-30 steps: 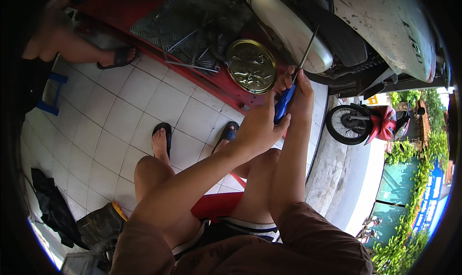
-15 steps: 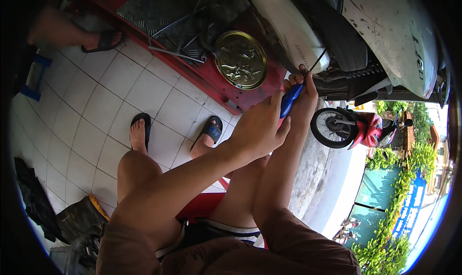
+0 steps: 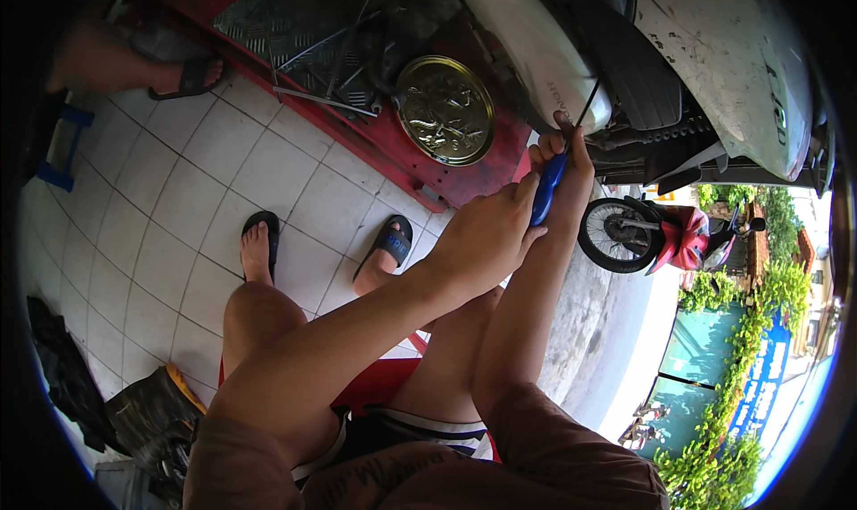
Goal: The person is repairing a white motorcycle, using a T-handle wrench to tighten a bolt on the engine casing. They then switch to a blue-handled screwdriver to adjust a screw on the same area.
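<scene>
A screwdriver with a blue handle (image 3: pixel 547 189) slants up and to the right, and its thin dark shaft points at the motorbike's white, tube-shaped cover (image 3: pixel 536 59). My left hand (image 3: pixel 486 229) is closed at the handle's rear end, thumb beneath it. Farther forward, the fingers of my right hand (image 3: pixel 571 157) close around the front of the handle and the start of the shaft. The shaft's tip lies against or in front of the cover; whether it touches cannot be made out.
A round gold tray (image 3: pixel 478 135) of small metal parts rests on a red lift platform (image 3: pixel 415 175), with several wrenches (image 3: pixel 326 101) to its left. A worn body panel (image 3: pixel 714 54) overhangs at upper right. Another person's foot (image 3: pixel 187 77) and a blue stool (image 3: pixel 67 148) are at left; a red motorbike (image 3: pixel 683 238) stands outside.
The screwdriver's handle has shifted slightly right, and its shaft stands a little steeper. My left hand has turned a little around the handle's rear end.
</scene>
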